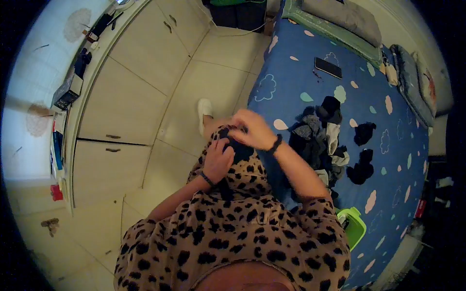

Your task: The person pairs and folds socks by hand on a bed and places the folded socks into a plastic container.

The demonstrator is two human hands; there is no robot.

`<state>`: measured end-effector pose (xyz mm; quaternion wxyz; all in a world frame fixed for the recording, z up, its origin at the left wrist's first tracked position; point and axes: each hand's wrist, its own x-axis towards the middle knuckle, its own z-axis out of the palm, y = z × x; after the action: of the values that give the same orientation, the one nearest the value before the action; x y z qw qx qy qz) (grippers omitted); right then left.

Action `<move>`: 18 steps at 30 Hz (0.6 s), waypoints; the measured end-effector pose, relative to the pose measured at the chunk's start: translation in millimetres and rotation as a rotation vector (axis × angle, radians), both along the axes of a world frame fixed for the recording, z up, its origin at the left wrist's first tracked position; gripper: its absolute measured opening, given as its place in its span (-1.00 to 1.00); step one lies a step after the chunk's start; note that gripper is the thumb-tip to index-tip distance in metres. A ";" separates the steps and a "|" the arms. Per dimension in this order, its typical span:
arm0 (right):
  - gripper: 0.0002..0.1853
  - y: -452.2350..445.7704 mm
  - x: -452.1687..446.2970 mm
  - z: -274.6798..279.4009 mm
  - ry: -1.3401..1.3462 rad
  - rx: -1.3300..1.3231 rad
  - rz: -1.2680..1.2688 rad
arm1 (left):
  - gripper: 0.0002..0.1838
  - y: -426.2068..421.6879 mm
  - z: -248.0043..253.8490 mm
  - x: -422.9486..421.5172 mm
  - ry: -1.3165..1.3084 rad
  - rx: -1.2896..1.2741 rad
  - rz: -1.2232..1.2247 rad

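A dark sock (243, 151) lies across my lap on the leopard-print clothing. My left hand (219, 159) has its fingers bent and closed on the sock's near side. Just above it, my right hand (251, 130) has its thumb and fingers pinched at the sock's upper end, slightly blurred. Part of the sock is hidden behind the fingers. On the bed to the right is a loose heap of black, grey and white socks (310, 133). Two separate dark bundles, one upper (364, 133) and one lower (360, 167), sit beyond the heap.
The bed (286, 63) has a blue cloud-patterned sheet. A phone (328, 67) lies near the pillow (342, 19). A green basket (356, 227) stands by my right elbow. Pale cabinets (121, 97) line the left side, with tiled floor (213, 72) between.
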<state>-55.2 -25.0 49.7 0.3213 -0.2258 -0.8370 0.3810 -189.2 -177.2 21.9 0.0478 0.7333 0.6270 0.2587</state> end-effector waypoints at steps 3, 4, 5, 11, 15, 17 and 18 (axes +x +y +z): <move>-0.80 -1.5 9.8 -19.6 -0.112 0.187 0.273 | -0.85 4.3 4.7 3.1 0.004 -0.011 0.004; -0.80 3.5 13.2 -47.5 -0.170 0.184 0.052 | -0.85 3.2 5.0 3.9 0.004 -0.009 -0.001; -0.80 10.0 11.5 -39.8 -0.222 0.193 -0.167 | -0.85 5.2 5.1 3.4 0.012 0.000 -0.004; -0.85 -15.4 28.4 -17.2 -0.006 0.214 0.129 | -0.83 2.1 1.6 3.4 -0.008 -0.005 0.016; -0.82 -9.9 37.2 -28.4 -0.284 0.274 -0.098 | -0.87 5.2 0.0 4.8 0.158 0.086 -0.029; -0.86 -24.1 33.4 -10.2 -0.050 0.147 -0.051 | -0.89 3.5 4.5 1.2 0.169 0.043 -0.058; -0.86 -28.2 32.8 -10.2 -0.049 0.147 -0.057 | -0.90 6.4 7.1 0.6 0.182 0.017 -0.087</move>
<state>-22.4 -53.2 39.5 0.3271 -0.2345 -0.8636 0.3037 -188.6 -170.9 29.0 -0.0044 0.7805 0.5942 0.1940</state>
